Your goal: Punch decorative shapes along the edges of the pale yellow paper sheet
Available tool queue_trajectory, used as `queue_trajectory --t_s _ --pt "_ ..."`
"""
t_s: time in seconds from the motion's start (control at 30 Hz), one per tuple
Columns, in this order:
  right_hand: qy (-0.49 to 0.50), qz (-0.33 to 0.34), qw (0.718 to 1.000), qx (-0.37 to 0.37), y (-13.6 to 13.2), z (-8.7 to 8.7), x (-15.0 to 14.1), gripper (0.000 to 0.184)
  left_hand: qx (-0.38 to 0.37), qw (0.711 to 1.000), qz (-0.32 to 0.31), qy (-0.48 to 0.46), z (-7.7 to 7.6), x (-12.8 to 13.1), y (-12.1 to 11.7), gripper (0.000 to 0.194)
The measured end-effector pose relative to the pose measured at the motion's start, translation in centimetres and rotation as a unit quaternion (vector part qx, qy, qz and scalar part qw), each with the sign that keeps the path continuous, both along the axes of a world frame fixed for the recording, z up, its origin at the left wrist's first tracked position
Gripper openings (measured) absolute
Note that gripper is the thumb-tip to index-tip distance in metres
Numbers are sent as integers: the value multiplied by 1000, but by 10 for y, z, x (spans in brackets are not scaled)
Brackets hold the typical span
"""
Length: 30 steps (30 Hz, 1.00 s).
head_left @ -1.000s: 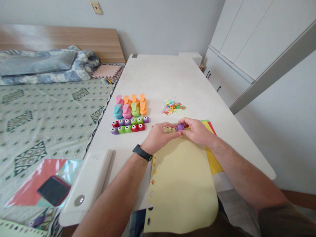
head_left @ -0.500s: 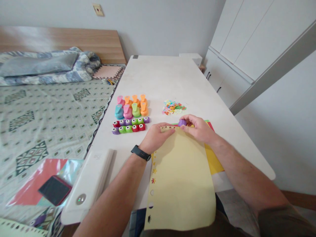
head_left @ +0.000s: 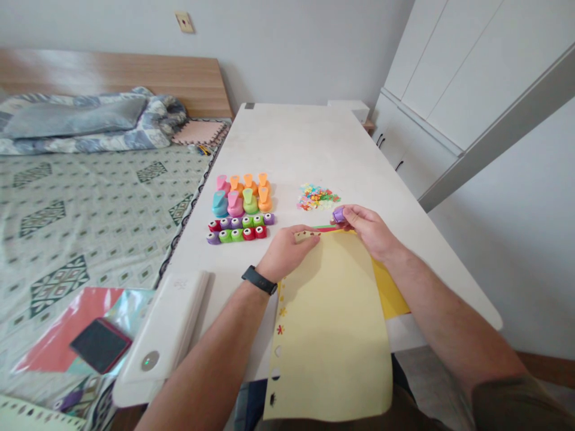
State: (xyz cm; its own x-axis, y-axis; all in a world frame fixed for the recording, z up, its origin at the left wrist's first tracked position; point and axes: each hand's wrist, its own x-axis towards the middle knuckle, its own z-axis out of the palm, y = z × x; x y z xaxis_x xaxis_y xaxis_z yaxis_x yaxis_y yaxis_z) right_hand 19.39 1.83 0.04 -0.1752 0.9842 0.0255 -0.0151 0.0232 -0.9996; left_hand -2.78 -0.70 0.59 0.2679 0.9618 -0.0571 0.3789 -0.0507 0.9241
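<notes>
A pale yellow sheet of paper [head_left: 332, 323] hangs over the table's near edge, with punched shapes along its left side and part of its top edge. My left hand [head_left: 290, 251] pinches the sheet's top left, thumb on the face and fingers behind. My right hand [head_left: 366, 224] is closed around a small purple craft punch [head_left: 339, 215], held just above the sheet's top edge and apart from it. Beneath the sheet lie coloured papers, including a yellow one [head_left: 392, 293] showing at the right.
Left of the hands stand rows of larger craft punches [head_left: 242, 197] and small ones [head_left: 238, 227]. A pile of paper cutouts [head_left: 318, 196] lies beyond the sheet. A white laminator-like device [head_left: 166, 335] sits on the table's near left, beside a bed [head_left: 103, 221].
The purple punch has come off the sheet's top edge, moving slightly up and right in my right hand and tilting. My left hand keeps its hold on the paper.
</notes>
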Motion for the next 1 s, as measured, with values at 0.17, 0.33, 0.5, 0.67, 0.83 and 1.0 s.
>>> queue_trajectory --t_s 0.17,0.33,0.5,0.67,0.83,1.0 --pt "-9 5 1000 -10 9 -3 3 34 17 1000 -6 11 -2 -1 1 33" --pt "-96 -16 994 -45 33 -2 4 36 23 999 -3 28 -3 -1 1 34" --pt "-140 -49 989 -18 56 -4 3 38 34 999 0 32 -1 -1 0 31" --pt "-144 -55 988 -15 66 -12 2 40 36 999 0 30 -2 -2 1 31" --pt "-123 -65 990 -33 63 -17 4 41 32 999 -3 35 -2 -2 2 31" --pt "-120 -66 990 -29 61 -17 6 42 30 999 -2 29 -1 -2 1 30"
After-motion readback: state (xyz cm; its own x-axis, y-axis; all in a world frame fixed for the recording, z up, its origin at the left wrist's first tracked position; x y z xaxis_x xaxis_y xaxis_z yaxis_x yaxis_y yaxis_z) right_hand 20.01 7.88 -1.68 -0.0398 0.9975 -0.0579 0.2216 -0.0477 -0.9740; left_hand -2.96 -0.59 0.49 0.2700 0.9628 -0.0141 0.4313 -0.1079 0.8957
